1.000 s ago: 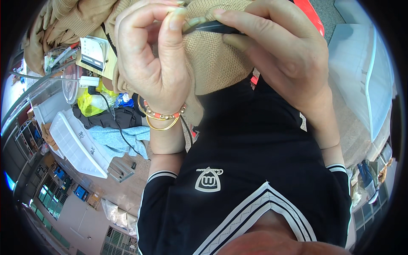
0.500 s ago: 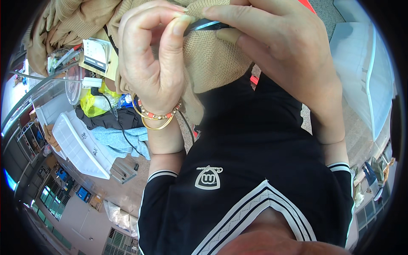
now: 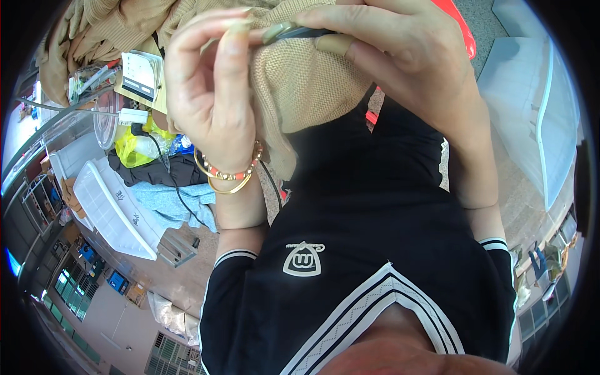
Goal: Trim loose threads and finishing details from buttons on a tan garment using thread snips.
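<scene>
knitwear in beige, running up to the top edge of view, lower edge hanging loose over black clothing. right hand closed on a slim dark tool, tip pointing left, right along the fabric. left hand half curled, thumb and forefinger nearly together, tips kinda blurry so can't tell about any grip there. hands pretty close, not much slack between fingertips, way more spread between the forearms. clear plastic bin out past the right forearm, white crate off left.
</scene>
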The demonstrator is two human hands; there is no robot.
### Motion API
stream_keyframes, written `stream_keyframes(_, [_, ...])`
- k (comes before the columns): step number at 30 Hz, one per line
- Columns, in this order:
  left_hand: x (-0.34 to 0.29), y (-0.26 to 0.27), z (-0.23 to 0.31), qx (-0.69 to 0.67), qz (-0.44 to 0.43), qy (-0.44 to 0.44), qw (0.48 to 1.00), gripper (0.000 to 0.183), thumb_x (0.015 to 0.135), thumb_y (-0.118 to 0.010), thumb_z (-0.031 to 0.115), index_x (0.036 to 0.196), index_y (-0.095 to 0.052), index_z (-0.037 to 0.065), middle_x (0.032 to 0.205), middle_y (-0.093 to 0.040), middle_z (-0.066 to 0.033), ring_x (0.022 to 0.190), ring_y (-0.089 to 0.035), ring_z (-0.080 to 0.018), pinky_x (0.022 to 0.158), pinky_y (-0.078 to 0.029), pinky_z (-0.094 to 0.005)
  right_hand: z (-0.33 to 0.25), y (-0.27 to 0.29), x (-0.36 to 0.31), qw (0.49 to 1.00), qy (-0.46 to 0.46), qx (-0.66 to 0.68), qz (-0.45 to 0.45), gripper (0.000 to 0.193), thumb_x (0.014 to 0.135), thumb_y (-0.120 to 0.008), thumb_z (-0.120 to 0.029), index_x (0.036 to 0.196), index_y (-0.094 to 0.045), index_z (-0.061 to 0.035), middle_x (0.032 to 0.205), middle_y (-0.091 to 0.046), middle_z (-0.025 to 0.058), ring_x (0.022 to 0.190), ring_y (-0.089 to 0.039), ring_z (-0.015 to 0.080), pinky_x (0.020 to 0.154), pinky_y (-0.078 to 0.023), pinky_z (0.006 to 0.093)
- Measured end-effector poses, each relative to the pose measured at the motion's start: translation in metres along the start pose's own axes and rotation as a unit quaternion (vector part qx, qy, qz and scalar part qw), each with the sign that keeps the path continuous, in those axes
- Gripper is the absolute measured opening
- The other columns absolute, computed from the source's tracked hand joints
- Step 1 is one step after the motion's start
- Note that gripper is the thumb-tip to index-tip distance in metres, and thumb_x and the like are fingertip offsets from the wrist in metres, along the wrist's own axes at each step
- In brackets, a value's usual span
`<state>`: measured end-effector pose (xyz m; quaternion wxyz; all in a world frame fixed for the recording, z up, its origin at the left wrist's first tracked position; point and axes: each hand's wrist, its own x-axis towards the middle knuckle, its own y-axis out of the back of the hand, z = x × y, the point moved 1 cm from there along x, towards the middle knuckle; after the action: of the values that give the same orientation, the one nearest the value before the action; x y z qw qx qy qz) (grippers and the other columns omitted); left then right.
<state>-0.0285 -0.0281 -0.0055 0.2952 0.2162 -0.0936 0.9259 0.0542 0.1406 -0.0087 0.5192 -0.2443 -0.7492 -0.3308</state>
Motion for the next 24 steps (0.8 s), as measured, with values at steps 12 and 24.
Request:
stream_keyframes(12, [-0.007,0.02,0.013,0.144,-0.018,-0.08,0.986,0.01,0.093,-0.061,-0.001,0.102,-0.058,-0.005,0.098,-0.064,-0.0144,0.087,-0.065,-0.0175,0.083,-0.052,-0.0274,-0.036,0.012,0.081,0.748,-0.501,-0.093,-0.425,0.017,0.077,-0.071,-0.008,0.094,-0.069,-0.006,0.075,-0.052,0.0048,0.068,-0.058,0.0221,0.056,-0.047,0.0322])
stream_keyframes(24, [-0.011,0.018,0.014,0.084,0.059,-0.035,0.994,0.011,0.092,-0.064,-0.001,0.101,-0.059,-0.004,0.091,-0.067,-0.0105,0.078,-0.064,-0.0124,0.075,-0.052,-0.0231,-0.043,0.028,0.061,0.907,-0.278,-0.076,-0.308,0.018,0.076,-0.066,-0.008,0.095,-0.065,-0.0066,0.077,-0.051,0.0041,0.071,-0.058,0.0218,0.058,-0.046,0.032])
